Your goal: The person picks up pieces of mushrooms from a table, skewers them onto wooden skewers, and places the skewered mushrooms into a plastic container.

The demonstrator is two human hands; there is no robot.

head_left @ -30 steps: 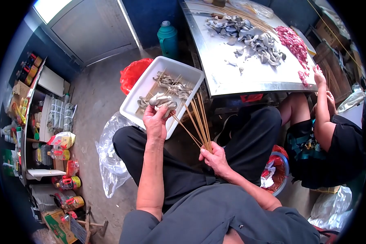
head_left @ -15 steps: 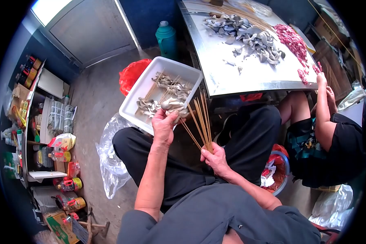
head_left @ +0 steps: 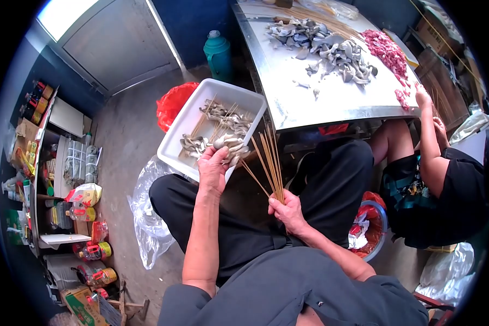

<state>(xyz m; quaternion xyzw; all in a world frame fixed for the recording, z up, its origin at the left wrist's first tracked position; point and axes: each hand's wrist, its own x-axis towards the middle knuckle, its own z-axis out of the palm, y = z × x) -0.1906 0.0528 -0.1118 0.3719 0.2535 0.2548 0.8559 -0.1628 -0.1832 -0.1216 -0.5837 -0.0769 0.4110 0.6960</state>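
Over the near edge of a white plastic tray [head_left: 165, 156], my left hand [head_left: 212, 169] pinches grey-white oyster mushroom pieces [head_left: 232, 145]. One skewer runs from these pieces down to my right hand [head_left: 288, 211]. That hand is closed round a fanned bundle of bamboo skewers [head_left: 271, 163], points upward, above my lap. Inside the tray lie several skewers threaded with mushrooms [head_left: 223, 113]. How far the held pieces sit on their skewer is hidden by my fingers.
A metal-topped table [head_left: 293, 111] bears loose mushrooms [head_left: 342, 57], red meat pieces [head_left: 384, 51] and more skewers. Beside it, another person's hand [head_left: 424, 96] is near the meat. A red bag [head_left: 174, 103], teal flask [head_left: 218, 57], lined bin [head_left: 376, 228] and bottle shelf [head_left: 65, 238] stand around.
My left hand has shifted slightly left and down in view, still on the mushrooms. My right hand stays nearly still. The other person's hand has moved a little up and left.
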